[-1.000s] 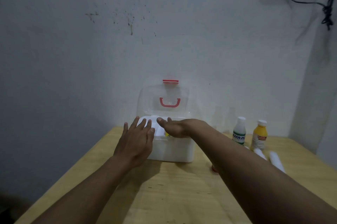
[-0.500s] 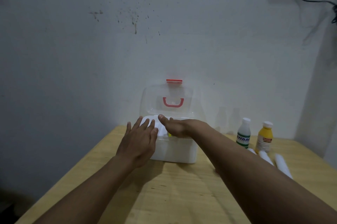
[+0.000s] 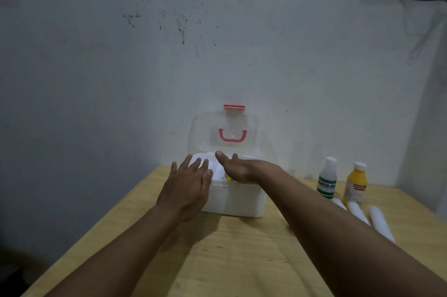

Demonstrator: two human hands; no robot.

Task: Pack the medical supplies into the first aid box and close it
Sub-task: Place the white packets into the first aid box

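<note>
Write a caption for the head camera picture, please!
Both hands reach over the open first aid box; bottles wait.

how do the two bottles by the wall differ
The green-labelled bottle has a pale, translucent body; the yellow bottle is opaque yellow. The green-labelled bottle carries a green and white label, the yellow bottle a pale one with a red band. The yellow bottle stands farther right. Both stand upright with white caps on the wooden table.

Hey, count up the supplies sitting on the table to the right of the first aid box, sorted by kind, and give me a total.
Upright bottles: 2, the white bottle with the green label and the yellow bottle
White rolls lying flat: 3, namely and
Total: 5
</note>
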